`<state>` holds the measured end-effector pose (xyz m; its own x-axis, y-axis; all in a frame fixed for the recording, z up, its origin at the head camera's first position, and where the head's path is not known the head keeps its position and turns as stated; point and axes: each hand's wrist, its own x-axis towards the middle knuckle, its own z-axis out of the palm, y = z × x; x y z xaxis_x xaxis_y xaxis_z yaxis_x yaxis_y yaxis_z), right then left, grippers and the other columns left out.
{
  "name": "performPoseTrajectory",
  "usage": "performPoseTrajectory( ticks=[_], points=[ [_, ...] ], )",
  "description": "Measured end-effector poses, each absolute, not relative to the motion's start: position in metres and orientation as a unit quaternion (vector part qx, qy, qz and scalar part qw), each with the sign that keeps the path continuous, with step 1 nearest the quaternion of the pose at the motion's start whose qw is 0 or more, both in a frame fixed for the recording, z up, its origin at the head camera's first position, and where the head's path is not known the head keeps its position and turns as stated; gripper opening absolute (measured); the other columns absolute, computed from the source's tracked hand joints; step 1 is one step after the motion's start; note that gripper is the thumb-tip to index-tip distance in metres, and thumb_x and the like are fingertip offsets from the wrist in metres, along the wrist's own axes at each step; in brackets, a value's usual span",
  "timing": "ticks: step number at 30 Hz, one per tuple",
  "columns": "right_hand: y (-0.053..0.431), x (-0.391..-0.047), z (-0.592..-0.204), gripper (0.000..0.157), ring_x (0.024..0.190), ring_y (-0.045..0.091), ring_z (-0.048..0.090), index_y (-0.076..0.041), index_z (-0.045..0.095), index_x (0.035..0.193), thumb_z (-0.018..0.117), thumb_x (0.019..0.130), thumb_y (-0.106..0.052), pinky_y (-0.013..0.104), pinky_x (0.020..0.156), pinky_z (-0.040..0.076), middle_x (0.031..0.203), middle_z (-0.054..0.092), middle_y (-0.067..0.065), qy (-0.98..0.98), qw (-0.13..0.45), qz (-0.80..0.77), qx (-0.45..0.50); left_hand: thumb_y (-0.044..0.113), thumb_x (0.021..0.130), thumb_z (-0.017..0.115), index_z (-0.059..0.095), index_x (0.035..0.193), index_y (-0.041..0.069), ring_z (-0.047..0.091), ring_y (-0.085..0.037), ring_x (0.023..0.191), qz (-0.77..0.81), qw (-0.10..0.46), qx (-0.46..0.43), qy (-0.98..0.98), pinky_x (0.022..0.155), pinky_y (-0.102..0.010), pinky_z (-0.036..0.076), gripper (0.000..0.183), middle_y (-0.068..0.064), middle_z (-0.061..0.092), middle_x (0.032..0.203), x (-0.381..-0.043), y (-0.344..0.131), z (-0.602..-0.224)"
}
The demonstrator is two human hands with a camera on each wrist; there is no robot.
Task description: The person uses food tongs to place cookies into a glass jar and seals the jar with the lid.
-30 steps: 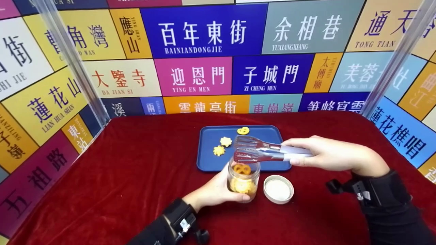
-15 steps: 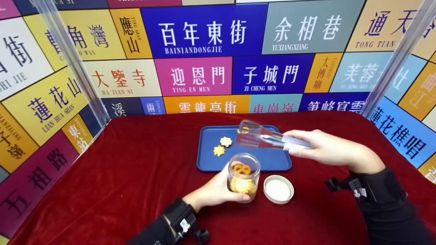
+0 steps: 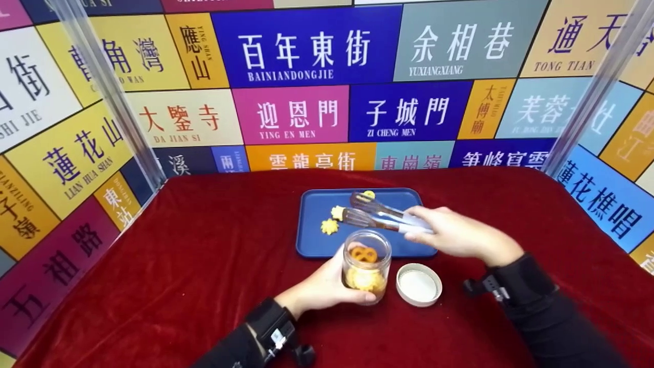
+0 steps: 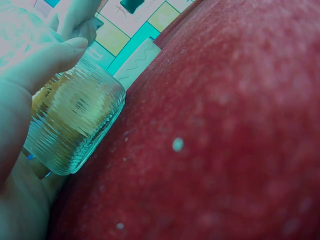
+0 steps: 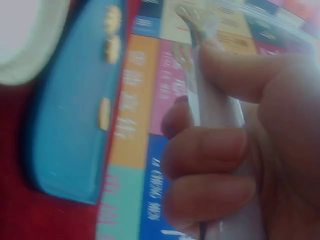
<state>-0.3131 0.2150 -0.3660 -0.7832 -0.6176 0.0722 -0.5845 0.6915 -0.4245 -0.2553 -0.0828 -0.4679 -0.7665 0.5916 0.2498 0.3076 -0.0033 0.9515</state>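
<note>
The left hand [image 3: 324, 289] is wrapping its grip round the glass jar [image 3: 375, 268] just beside the white lid [image 3: 419, 285]; the right hand [image 3: 457, 234] is clasping tongs [image 3: 386, 224], their parted heads hovering over the blue tray [image 3: 310, 245].

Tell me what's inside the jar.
The jar shows a brown pretzel above yellow cookies. The left hand partly covers it; anything behind the front cookies is hidden.

Left fingers [image 4: 54, 62] curled; right fingers [image 5: 205, 150] curled; forearms [image 3: 557, 317] angled inward.
</note>
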Motion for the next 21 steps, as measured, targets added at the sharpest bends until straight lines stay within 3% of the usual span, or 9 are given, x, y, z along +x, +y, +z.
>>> performPoseTrajectory(
  ticks=[4,11,21],
  points=[
    [0.205,-0.315,-0.379,0.045,0.088,0.015,0.063,-0.006,0.062,0.138,0.068,0.106,-0.037,0.039,0.081,0.054,0.101,0.069,0.001,0.917,0.027,-0.208,-0.341,0.008,0.083,0.091,0.028,0.161,0.011,0.061,-0.018,0.130,0.633,0.111,0.325,0.694,0.117,-0.035,0.044,0.100,0.000,0.064,0.139,-0.255,-0.082,-0.467],
    [0.190,-0.323,-0.393,0.045,0.096,0.020,0.065,-0.006,0.064,0.136,0.067,0.107,-0.039,0.045,0.088,0.055,0.106,0.069,0.003,0.919,0.019,-0.171,-0.355,0.011,0.083,0.092,0.028,0.161,0.020,0.059,-0.016,0.133,0.625,0.107,0.321,0.704,0.119,-0.035,0.042,0.101,0.002,0.061,0.144,-0.255,-0.083,-0.467],
    [0.175,-0.336,-0.395,0.038,0.100,0.027,0.066,-0.002,0.064,0.134,0.066,0.107,-0.028,0.048,0.092,0.056,0.103,0.069,0.006,0.929,0.046,-0.135,-0.343,0.011,0.083,0.092,0.026,0.163,0.016,0.059,-0.015,0.132,0.620,0.111,0.314,0.711,0.119,-0.035,0.042,0.104,0.003,0.062,0.143,-0.254,-0.083,-0.466]
  ],
)
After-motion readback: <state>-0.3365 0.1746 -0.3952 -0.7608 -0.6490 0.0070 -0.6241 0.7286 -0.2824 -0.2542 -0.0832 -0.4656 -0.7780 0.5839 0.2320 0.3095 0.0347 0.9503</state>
